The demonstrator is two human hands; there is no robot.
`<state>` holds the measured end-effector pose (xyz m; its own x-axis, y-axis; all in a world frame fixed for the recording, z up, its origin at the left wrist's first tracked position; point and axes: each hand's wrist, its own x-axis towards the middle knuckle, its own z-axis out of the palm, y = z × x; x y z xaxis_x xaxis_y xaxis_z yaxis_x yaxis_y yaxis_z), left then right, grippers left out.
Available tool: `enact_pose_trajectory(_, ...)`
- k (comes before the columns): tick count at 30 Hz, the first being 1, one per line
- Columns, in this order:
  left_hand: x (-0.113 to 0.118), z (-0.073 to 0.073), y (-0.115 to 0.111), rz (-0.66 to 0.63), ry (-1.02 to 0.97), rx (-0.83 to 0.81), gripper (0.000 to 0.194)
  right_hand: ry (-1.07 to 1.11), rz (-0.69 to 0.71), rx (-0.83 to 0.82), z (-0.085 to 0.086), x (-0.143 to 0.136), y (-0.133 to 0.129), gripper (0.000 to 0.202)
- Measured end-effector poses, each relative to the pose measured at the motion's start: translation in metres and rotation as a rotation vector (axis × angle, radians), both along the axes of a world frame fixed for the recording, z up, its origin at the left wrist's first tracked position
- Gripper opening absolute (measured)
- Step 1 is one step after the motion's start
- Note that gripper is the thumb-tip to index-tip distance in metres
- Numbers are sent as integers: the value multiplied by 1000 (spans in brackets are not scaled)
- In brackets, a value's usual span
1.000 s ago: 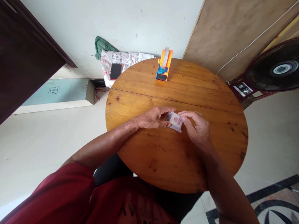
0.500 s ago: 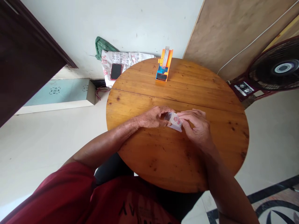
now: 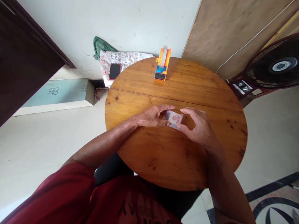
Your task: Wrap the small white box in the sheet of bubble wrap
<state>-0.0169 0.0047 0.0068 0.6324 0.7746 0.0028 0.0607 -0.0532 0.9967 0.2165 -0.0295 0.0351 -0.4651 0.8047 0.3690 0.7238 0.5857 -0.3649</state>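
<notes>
A small clear plastic packet [image 3: 174, 119] with a red print lies between my hands, over the middle of the round wooden table [image 3: 163, 161]. My left hand [image 3: 155, 116] holds the packet's left end, thumb at its lower edge and fingers curved above it. My right hand [image 3: 197, 124] is at the other end with thumb and fingers spread apart; its thumb tip touches or nearly touches the packet's lower right corner. An orange and blue tape dispenser [image 3: 163, 64] with a roll of tape stands near the table's far edge.
Beyond the table's left rear edge are a white printed sack [image 3: 105, 67], a dark phone [image 3: 114, 71] on it and a green bag [image 3: 104, 45]. A large fan [image 3: 280, 65] stands at the right. A pale blue box [image 3: 58, 91] lies on the floor at left.
My right thumb and fingers have parted from their pinch on the packet's right end. The packet now appears flatter, with its red print facing up. My left hand keeps its hold.
</notes>
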Motion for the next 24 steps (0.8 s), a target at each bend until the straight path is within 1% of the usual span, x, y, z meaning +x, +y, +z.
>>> enact_pose_trajectory(2,0,2,-1,-12,21,38,56,-79,2,-129,1,1,0,61)
enact_pose_trajectory(4,0,4,-2,-14,33,71,46,-128,13,-181,-2,-1,0,68)
enact_pose_trajectory(6,0,5,-3,6,32,111,40,-139,6,-150,-6,-3,1,64)
enact_pose_trajectory(10,1,7,-3,55,33,223,36,-111,-21,-24,-15,-6,2,59)
enact_pose_trajectory(13,0,5,-2,67,138,313,36,-103,7,4,-17,-4,4,58)
enact_pose_trajectory(15,-1,4,-2,53,187,315,43,-111,38,-21,-14,-3,4,60)
enact_pose_trajectory(18,-6,5,-2,-6,187,238,73,-59,38,-44,-7,0,3,61)
enact_pose_trajectory(20,-8,7,-2,-19,194,192,88,15,22,-19,-3,1,3,54)
enact_pose_trajectory(24,-11,7,0,12,185,129,92,95,19,65,-2,-1,3,34)
